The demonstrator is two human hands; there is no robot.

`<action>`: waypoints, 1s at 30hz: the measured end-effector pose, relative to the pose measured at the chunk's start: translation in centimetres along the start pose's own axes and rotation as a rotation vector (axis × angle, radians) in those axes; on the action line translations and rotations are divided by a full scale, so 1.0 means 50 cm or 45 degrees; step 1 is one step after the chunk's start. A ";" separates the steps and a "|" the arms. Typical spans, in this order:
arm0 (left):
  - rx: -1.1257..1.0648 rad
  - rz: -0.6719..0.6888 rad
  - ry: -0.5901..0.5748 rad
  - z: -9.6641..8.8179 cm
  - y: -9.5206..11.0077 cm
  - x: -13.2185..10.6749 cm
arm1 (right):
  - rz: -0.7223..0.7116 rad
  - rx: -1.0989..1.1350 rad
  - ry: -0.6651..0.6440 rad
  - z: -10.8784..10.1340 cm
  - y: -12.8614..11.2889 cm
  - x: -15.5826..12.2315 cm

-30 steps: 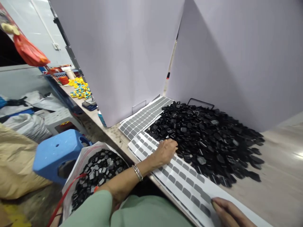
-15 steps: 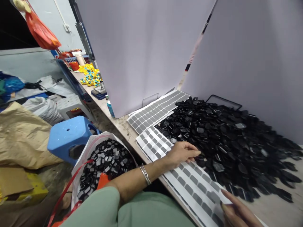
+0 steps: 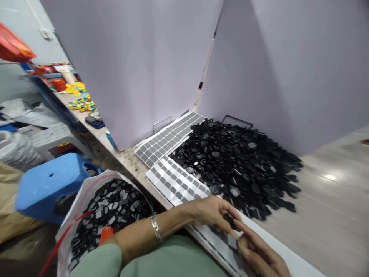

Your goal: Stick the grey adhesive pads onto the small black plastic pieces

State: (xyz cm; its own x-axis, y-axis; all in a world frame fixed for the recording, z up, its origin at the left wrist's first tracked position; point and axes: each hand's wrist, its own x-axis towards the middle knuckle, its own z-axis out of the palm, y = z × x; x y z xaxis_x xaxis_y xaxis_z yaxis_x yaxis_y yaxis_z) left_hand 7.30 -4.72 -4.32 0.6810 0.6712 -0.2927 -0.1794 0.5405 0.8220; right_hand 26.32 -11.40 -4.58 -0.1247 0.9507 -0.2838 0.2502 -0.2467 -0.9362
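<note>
My left hand (image 3: 215,213) reaches across a white sheet of grey adhesive pads (image 3: 178,184) at the table's near edge, fingers pinched on a small black plastic piece (image 3: 230,222). My right hand (image 3: 259,254) meets it at the lower right, fingertips curled together against the same spot on the sheet; what they hold is hidden. A big pile of small black plastic pieces (image 3: 236,165) lies just behind both hands. A second pad sheet (image 3: 167,139) lies farther back by the left partition.
Pale partition boards (image 3: 144,65) stand behind the pile. A plastic bag of black pieces (image 3: 112,209) sits below the table at my left, beside a blue stool (image 3: 49,184). Yellow parts (image 3: 79,98) and clutter line the far bench.
My left hand left the pile's edge and came back toward me with a black piece. My right hand moved up the sheet to meet it. The view shifted.
</note>
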 end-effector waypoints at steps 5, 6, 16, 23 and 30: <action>0.087 0.026 0.056 0.019 -0.003 -0.016 | -0.061 0.233 -0.149 0.015 0.006 -0.025; 0.125 0.037 0.059 0.022 0.001 -0.018 | -0.078 0.266 -0.197 0.015 0.007 -0.025; 0.223 -0.002 -0.215 0.045 0.016 -0.025 | -0.149 0.337 -0.280 -0.017 0.011 -0.046; 0.170 0.012 -0.210 0.055 0.008 -0.023 | -0.165 0.319 -0.261 -0.023 0.013 -0.056; 0.243 0.095 -0.158 0.055 -0.003 -0.014 | -0.186 0.332 -0.190 -0.023 0.015 -0.059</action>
State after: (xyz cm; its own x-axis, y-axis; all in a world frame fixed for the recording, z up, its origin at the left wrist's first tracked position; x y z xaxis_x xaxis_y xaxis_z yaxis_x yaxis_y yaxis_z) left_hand 8.81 -6.66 -2.88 0.7550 0.6318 -0.1754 -0.1030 0.3785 0.9198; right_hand 28.00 -14.19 -4.21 -0.2854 0.9463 -0.1520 -0.0324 -0.1680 -0.9852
